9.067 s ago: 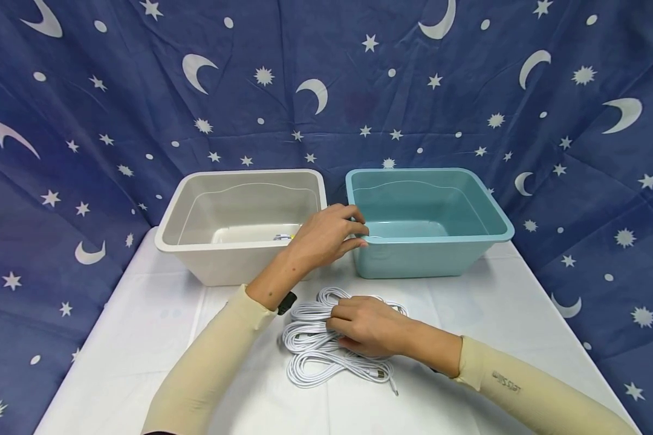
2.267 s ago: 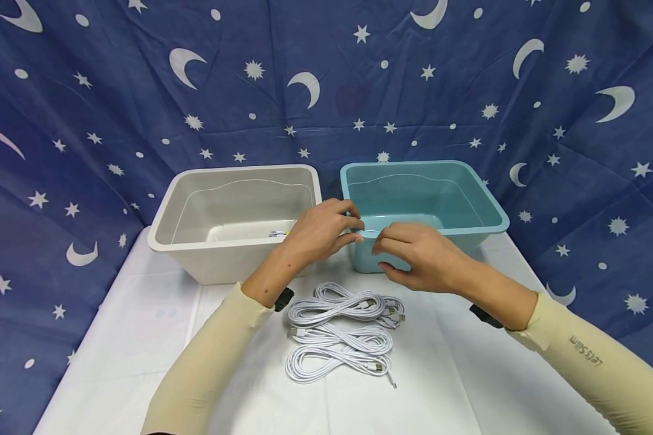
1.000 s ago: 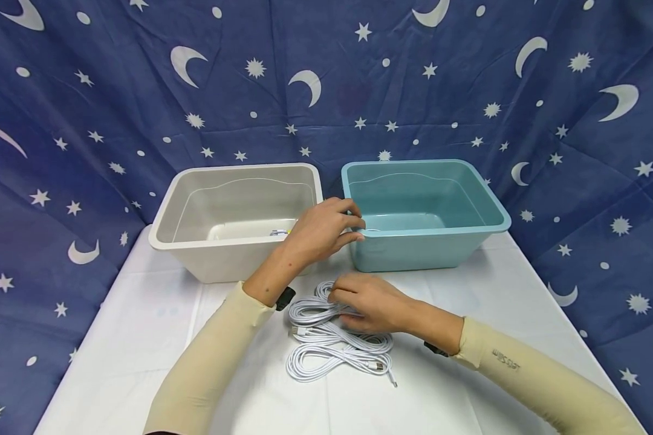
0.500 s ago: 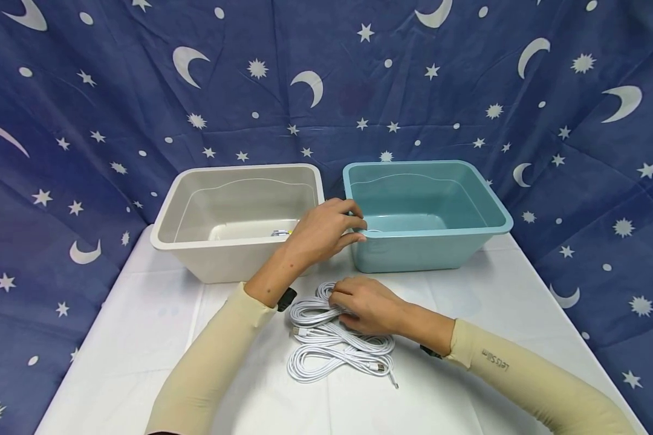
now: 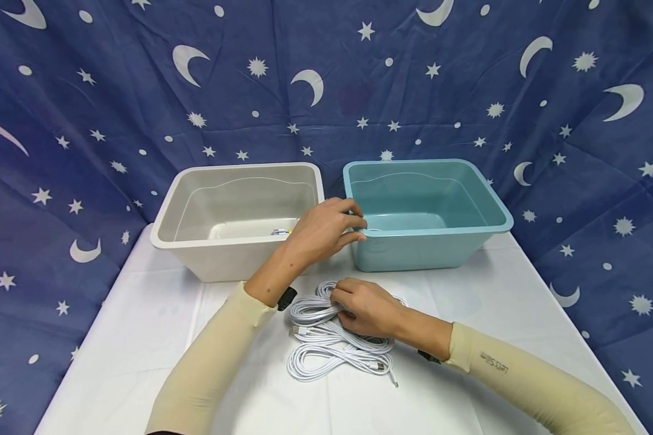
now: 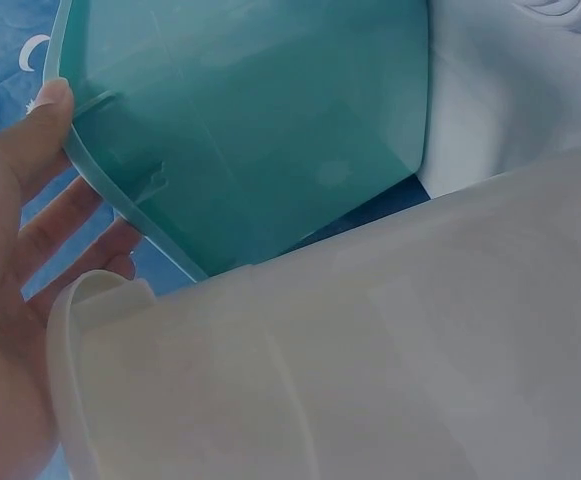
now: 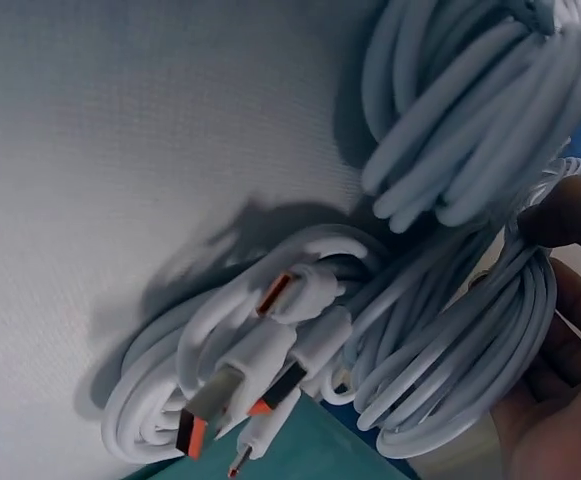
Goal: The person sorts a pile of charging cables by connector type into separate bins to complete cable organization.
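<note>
At the near left corner of the teal bin [image 5: 435, 232], my left hand [image 5: 325, 229] holds the rim. In the left wrist view its thumb [image 6: 50, 110] lies on one side of the rim and its fingers on the other. My right hand [image 5: 367, 308] is at the pile of coiled white USB cables [image 5: 315, 311] in front of the bins. One coiled cable [image 7: 470, 350] is gripped between its thumb and fingers in the right wrist view. Metal plugs [image 7: 210, 400] of neighbouring cables show beside it. The hand hides part of the pile in the head view.
A light grey bin [image 5: 228, 243] stands left of the teal one, with a small part-hidden item [image 5: 280, 232] inside. Something thin and white [image 5: 374, 229] shows just inside the teal rim. A white cloth [image 5: 158, 320] covers the table; a blue star-patterned curtain [image 5: 326, 145] hangs behind.
From in front of the teal bin 2.3 s ago, my right hand has come down to the cable pile, where it has since barely moved. My left hand has stayed at the rim.
</note>
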Available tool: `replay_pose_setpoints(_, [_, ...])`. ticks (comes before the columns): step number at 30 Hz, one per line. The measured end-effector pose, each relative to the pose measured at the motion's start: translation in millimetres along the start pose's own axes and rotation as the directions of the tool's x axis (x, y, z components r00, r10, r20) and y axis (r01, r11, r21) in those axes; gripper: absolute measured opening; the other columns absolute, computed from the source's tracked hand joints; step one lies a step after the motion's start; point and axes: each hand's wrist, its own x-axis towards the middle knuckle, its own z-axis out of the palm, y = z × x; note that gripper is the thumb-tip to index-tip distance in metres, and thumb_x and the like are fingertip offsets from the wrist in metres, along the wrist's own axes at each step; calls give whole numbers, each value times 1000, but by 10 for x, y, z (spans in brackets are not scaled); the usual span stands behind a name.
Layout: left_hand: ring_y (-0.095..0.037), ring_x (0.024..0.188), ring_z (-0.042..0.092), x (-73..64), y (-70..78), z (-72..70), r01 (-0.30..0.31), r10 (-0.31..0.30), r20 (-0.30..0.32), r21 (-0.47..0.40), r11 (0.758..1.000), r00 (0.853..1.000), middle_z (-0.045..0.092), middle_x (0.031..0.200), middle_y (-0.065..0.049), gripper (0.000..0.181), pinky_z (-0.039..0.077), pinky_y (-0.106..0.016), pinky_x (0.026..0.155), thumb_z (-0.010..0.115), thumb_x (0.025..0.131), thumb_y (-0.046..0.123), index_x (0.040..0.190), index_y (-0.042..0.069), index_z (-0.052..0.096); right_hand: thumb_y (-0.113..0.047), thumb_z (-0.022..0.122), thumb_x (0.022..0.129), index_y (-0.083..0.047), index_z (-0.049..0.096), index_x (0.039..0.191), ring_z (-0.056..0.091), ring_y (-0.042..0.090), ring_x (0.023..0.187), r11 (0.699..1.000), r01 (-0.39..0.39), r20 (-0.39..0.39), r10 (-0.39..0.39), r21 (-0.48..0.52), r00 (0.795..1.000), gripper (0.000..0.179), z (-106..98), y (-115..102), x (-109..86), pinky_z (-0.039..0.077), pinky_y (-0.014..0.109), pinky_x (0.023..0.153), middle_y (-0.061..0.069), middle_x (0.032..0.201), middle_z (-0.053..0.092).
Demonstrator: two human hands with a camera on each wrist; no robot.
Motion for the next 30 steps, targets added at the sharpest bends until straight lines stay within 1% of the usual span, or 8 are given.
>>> replay_pose_setpoints(6, [-12,105,58,3,-4,1,-10,10,-1,3,1000,1000,63,118,8,27,46,-26,89,67,94,42,112,23,77,-12,74,80,-16,64,92,57,8,83,1000,-14,-9,14,-9,1000,16,-83,-24,1,51,24,71,-6,92,59])
replay_pose_setpoints(13, [-13,104,57,3,4,12,-5,5,-3,-7,1000,1000,63,117,7,27,47,-27,88,69,93,40,111,22,78,-11,75,79,-15,64,92,58,10,82,1000,22,-43,-22,-10,999,18,-164,-37,-9,52,26,71,-4,92,59])
replay_pose_setpoints(16, [-13,105,58,7,6,16,0,0,4,-5,1000,1000,63,118,7,27,46,-27,89,69,94,41,112,23,77,-10,74,78,-14,63,91,56,10,80,1000,27,-42,-27,-17,999,18,-214,-33,-18,51,25,70,-5,92,57])
replay_pose_setpoints(20, [-13,105,58,10,8,19,0,0,9,-7,1000,1000,63,118,7,27,47,-27,87,68,94,41,112,23,77,-8,73,77,-14,63,92,55,9,81,999,33,-49,-35,-32,998,18,-307,-22,-35,50,25,68,-5,93,57])
replay_pose_setpoints(23, [-13,105,58,8,6,18,-7,7,6,-1,1000,1000,63,118,8,27,47,-26,87,68,94,42,112,24,77,-6,73,77,-12,64,93,56,11,84,998,52,-63,-54,-40,997,20,-393,-14,-39,50,25,69,-4,95,57])
replay_pose_setpoints(27, [-13,105,58,5,2,12,-11,11,-1,-3,1000,1000,63,118,8,26,46,-26,88,67,95,41,111,23,77,-4,72,75,-11,64,94,54,12,84,996,70,-71,-74,-52,995,22,-501,6,-47,49,24,69,-4,96,57])
replay_pose_setpoints(30, [-13,105,57,9,-2,11,-8,8,1,-8,1000,1000,62,118,8,26,46,-27,87,67,95,41,112,23,77,-3,69,74,-10,64,94,53,12,83,995,80,-72,-84,-64,994,23,-581,18,-62,48,24,68,-4,96,56])
